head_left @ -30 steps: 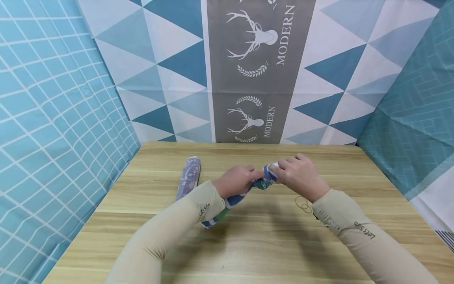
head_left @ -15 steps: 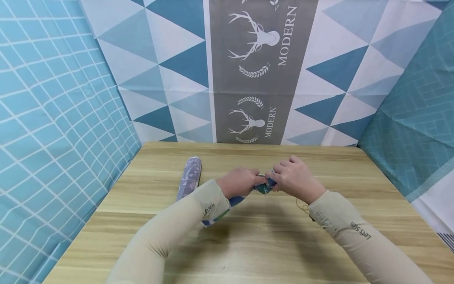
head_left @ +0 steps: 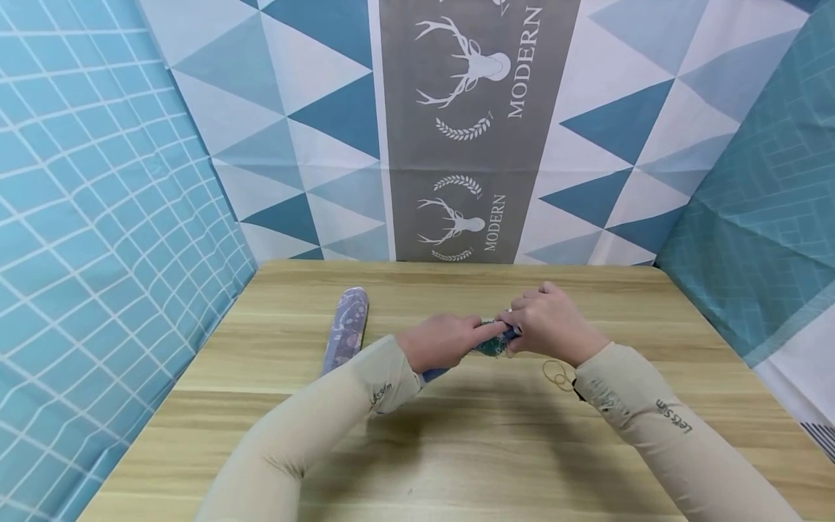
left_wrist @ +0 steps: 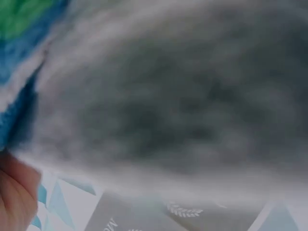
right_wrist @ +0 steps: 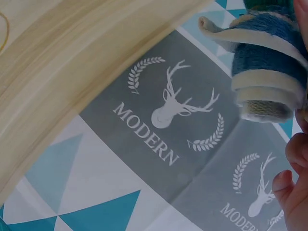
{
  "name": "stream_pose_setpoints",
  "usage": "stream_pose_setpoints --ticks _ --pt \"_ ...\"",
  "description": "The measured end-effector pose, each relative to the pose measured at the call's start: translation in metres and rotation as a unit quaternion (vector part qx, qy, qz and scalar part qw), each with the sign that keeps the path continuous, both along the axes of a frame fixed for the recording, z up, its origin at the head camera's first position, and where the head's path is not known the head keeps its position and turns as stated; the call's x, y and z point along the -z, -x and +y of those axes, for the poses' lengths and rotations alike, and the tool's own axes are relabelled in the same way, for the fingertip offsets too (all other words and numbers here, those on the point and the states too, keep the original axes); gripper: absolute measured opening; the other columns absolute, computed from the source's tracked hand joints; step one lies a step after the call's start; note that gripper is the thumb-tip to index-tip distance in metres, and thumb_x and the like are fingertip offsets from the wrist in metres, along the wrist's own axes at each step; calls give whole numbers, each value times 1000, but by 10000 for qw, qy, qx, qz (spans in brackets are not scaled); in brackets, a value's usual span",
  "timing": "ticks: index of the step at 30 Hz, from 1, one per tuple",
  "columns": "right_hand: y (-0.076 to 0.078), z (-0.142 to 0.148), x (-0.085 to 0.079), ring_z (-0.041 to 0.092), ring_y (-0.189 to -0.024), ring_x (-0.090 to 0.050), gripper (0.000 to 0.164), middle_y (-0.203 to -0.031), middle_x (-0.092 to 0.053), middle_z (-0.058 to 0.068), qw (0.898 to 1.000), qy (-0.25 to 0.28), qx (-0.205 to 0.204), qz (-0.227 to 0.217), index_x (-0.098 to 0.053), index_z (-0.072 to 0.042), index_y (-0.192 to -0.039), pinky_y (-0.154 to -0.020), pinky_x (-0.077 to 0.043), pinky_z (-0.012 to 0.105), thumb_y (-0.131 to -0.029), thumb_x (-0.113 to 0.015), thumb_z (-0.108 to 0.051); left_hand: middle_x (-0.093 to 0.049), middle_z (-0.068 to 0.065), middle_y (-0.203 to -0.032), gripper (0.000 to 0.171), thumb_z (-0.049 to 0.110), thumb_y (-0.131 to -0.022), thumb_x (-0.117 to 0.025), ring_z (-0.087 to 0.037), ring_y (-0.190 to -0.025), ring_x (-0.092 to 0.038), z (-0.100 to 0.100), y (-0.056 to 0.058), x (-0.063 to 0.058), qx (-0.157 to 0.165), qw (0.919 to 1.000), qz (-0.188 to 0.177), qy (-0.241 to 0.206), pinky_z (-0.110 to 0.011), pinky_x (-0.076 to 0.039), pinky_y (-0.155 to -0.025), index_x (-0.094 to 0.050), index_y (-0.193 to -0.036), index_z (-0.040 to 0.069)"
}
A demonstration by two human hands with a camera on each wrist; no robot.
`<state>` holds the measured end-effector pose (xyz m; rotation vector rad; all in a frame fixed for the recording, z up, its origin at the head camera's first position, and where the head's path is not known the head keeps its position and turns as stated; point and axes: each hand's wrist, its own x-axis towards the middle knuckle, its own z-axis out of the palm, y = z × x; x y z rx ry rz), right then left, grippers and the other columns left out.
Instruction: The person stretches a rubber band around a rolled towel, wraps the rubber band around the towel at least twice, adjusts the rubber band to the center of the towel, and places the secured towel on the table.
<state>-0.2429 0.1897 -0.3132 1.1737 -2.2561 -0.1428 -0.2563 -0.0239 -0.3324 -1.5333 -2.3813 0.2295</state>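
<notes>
A tightly rolled cloth (head_left: 491, 344) in blue, white and green stretches between both hands above the table. My left hand (head_left: 438, 341) grips it from the left, its index finger stretched along the roll toward the other hand. Around the far end curls my right hand (head_left: 551, 326), and the two hands nearly meet. In the right wrist view the roll's end (right_wrist: 267, 86) shows blue and white layers, with one white-edged strip sticking out loosely. Blurred pale fabric (left_wrist: 168, 110) fills most of the left wrist view. The left forearm hides the roll's near end.
A purple patterned roll (head_left: 348, 322) lies on the wooden table (head_left: 496, 464) to the left, partly behind the left sleeve. Thin yellowish loops like rubber bands (head_left: 557, 374) lie beside the right cuff. Patterned cloth hangs (head_left: 326, 123) behind the table and along both sides.
The left hand has shifted slightly right along the rolled cloth, closer to the right hand, and its index finger now reaches further out. Less of the roll shows below the left sleeve.
</notes>
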Motion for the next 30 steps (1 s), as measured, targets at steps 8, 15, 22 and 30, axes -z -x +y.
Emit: stream_pose_setpoints --ticks 8,15,22,30 --pt "2 1 -3 16 -61 -56 54 -68 -61 -2 9984 -153 281 461 -76 -21 -95 -55 -33 34 -48 -91 -43 -65 -4 -101 43 13 -89 -66 -11 -70 -61 2 -1 -8 -410 9988 83 259 -21 -52 -62 -49 -129 12" --pt "0 9 -15 15 -64 -59 55 -70 -63 -3 9978 -194 577 -248 -77 -21 -99 -61 -36 37 -49 -91 -42 -65 -2 -96 38 12 -89 -65 -9 -63 -58 -3 -2 -10 -54 9990 360 255 -21 -50 -58 -51 -125 16" --pt "3 17 -26 4 -60 -52 53 -72 -66 -8 9815 9 994 -1638 -78 -16 -95 -59 -26 34 -52 -88 -46 -65 -5 -100 33 8 -90 -62 -12 -69 -62 -6 1 -12 424 9971 -301 -555 -24 -53 -64 -53 -121 14" --pt "5 26 -31 6 -55 -47 32 -69 -65 -3 8949 1538 784 -4116 -72 -2 -77 -53 -37 24 -70 -84 -30 -64 -11 -110 33 -7 -86 -55 -17 -92 -61 -10 8 -12 884 9470 -2200 -2166 -22 -48 -87 -55 -118 -1"
